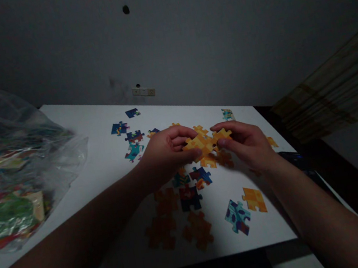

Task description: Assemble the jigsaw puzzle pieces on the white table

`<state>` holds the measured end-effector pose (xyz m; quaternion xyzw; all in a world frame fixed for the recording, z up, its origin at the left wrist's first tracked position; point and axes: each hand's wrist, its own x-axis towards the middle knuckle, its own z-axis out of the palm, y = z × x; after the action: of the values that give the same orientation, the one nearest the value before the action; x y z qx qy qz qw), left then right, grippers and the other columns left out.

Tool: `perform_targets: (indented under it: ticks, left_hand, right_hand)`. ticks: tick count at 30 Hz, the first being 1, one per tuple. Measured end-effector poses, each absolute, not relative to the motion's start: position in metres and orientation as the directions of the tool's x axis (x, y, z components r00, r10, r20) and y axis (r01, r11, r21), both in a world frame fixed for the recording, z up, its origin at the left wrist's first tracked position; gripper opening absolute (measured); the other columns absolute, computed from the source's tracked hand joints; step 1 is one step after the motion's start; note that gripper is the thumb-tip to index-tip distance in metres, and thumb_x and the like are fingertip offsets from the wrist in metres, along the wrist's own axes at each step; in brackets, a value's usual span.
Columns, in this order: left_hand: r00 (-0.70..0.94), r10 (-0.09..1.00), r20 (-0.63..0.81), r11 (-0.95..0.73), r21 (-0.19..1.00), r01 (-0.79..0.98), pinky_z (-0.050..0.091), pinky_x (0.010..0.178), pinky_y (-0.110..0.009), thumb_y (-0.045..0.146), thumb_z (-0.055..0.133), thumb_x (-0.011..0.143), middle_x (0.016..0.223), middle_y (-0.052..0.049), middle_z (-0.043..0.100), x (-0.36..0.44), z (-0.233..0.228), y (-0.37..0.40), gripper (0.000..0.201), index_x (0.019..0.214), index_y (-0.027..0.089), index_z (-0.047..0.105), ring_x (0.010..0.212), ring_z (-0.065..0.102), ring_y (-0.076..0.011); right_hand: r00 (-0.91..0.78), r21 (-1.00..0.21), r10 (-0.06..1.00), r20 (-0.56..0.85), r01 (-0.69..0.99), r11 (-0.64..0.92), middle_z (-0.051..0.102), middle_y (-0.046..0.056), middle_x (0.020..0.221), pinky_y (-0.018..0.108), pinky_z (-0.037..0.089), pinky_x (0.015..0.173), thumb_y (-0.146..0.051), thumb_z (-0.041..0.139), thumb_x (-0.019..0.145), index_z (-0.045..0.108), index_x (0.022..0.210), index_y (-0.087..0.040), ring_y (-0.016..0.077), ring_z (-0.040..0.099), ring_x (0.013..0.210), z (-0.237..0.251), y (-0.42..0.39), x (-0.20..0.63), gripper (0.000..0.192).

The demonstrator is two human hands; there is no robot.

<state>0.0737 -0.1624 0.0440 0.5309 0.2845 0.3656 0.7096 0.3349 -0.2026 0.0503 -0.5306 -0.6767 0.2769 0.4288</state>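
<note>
My left hand (174, 146) grips some joined yellow jigsaw pieces (200, 143), thumb on top and fingers curled behind. Close by on the right, my right hand (245, 143) pinches a single yellow jigsaw piece (221, 136) between thumb and fingers. The two edges are very near each other; whether they touch I cannot tell. More yellow pieces (207, 162) show just beneath the hands. Nearer me lie a dark blue and orange piece (201, 177), a dark piece with red (190, 197) and several orange ones (198, 230).
Blue and teal pieces (135, 151) lie at the back left of the white table (94, 120). A teal piece (238, 217) and a yellow one (254, 199) sit front right. Clear plastic bags (18, 179) of puzzle pieces fill the left side. A dark object (291, 158) rests at the right edge.
</note>
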Motion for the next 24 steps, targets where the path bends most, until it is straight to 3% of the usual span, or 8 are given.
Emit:
perform_targets:
  ticks: [4,6,12,17,24]
  left_hand:
    - [0.579,0.815,-0.025,0.151,0.974,-0.17,0.068,0.093,-0.039,0.028,0.095,0.07,0.109,-0.008,0.083,0.075,0.0412,-0.1616,0.043,0.108,0.02,0.076,0.1,0.081,-0.0225]
    - [0.6,0.799,-0.037,0.158,0.976,-0.149,0.068,0.091,-0.038,0.028,0.093,0.072,0.109,-0.008,0.084,0.0757,0.0399,-0.1618,0.041,0.109,0.021,0.077,0.099,0.081,-0.0226]
    - [0.594,0.801,-0.069,0.181,0.975,-0.13,0.067,0.083,-0.036,0.03,0.089,0.075,0.102,-0.006,0.084,0.0752,0.0361,-0.1597,0.038,0.11,0.022,0.076,0.092,0.081,-0.0215]
    - [0.6,0.8,-0.022,0.08,0.994,-0.071,0.067,0.079,-0.038,0.029,0.08,0.083,0.107,-0.009,0.085,0.0724,0.0342,-0.1565,0.035,0.117,0.021,0.075,0.091,0.082,-0.0229]
    - [0.568,0.815,-0.112,0.168,0.985,-0.046,0.063,0.071,-0.032,0.029,0.087,0.08,0.1,-0.006,0.084,0.0733,0.0338,-0.1548,0.033,0.109,0.023,0.073,0.083,0.079,-0.0199]
  right_hand:
    - [-0.035,-0.889,0.972,0.232,0.399,0.226,0.082,0.005,0.12,0.039,0.068,0.081,-0.041,0.089,0.088,0.084,0.118,-0.031,0.0227,0.08,0.092,0.0478,-0.2025,0.334,0.031]
    - [-0.043,-0.922,0.981,0.19,0.334,0.194,0.082,0.004,0.111,0.038,0.069,0.076,-0.042,0.092,0.086,0.081,0.118,-0.031,0.0211,0.079,0.082,0.0473,-0.2028,0.3321,0.036]
    - [-0.061,-0.954,0.99,0.131,0.265,0.143,0.08,0.001,0.094,0.04,0.068,0.076,-0.046,0.091,0.086,0.076,0.118,-0.03,0.0206,0.079,0.079,0.0494,-0.204,0.3291,0.038]
    - [-0.058,-0.948,0.984,0.169,0.263,0.178,0.074,-0.004,0.075,0.034,0.064,0.07,-0.042,0.086,0.091,0.08,0.12,-0.027,0.0176,0.076,0.068,0.0535,-0.2041,0.3302,0.034]
    - [-0.053,-0.971,0.992,0.118,0.205,0.127,0.076,-0.003,0.075,0.037,0.063,0.071,-0.045,0.081,0.092,0.081,0.126,-0.027,0.0196,0.077,0.066,0.0515,-0.2016,0.3328,0.038]
